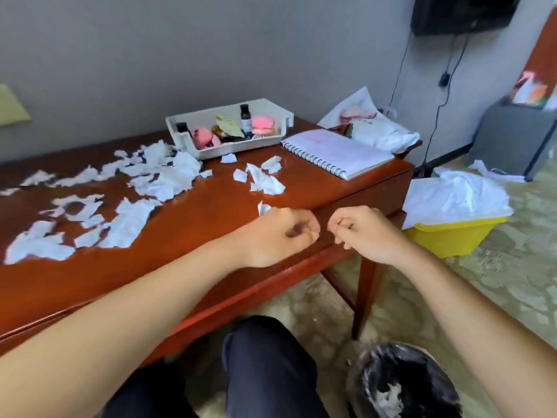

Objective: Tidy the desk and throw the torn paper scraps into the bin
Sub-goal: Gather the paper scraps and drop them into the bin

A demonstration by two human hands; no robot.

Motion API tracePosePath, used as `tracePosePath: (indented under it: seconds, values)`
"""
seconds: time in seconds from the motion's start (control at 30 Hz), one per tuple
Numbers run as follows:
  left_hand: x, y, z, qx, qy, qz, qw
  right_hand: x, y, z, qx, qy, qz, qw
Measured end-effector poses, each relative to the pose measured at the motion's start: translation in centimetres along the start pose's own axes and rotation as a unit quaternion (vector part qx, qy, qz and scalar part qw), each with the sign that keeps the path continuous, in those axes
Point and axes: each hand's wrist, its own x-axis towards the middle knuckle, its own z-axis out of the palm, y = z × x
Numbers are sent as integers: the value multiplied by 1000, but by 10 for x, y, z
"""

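Observation:
Torn white paper scraps (126, 218) lie scattered over the left and middle of the reddish wooden desk (211, 206); a smaller cluster of scraps (265, 179) sits near the middle. My left hand (283, 233) is curled into a fist at the desk's front edge, beside one small scrap (263, 208). My right hand (361, 229) is also fisted, just right of the left, over the desk edge. Neither fist shows anything inside. A dark-lined bin (404, 384) with some white paper in it stands on the floor at the lower right.
A white tray (280, 114) of small bottles and pink items stands at the desk's back. A spiral notebook (337, 152) lies to its right, with white bags behind it. A yellow bin (452, 236) draped with white plastic stands on the floor. My dark-trousered knees are below.

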Motion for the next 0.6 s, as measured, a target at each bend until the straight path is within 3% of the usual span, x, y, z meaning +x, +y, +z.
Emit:
tracePosePath:
  seconds: [0.2,0.37,0.6]
  values:
    - [-37,-34,-48,68,147,-55,985,34,-66,20,-44,82,-117,989]
    - [-53,-76,-56,150,204,-178,951,66,-88,44,-198,12,-47,979]
    - [-58,-114,-63,301,211,-322,872,117,-88,65,-224,-10,20,974]
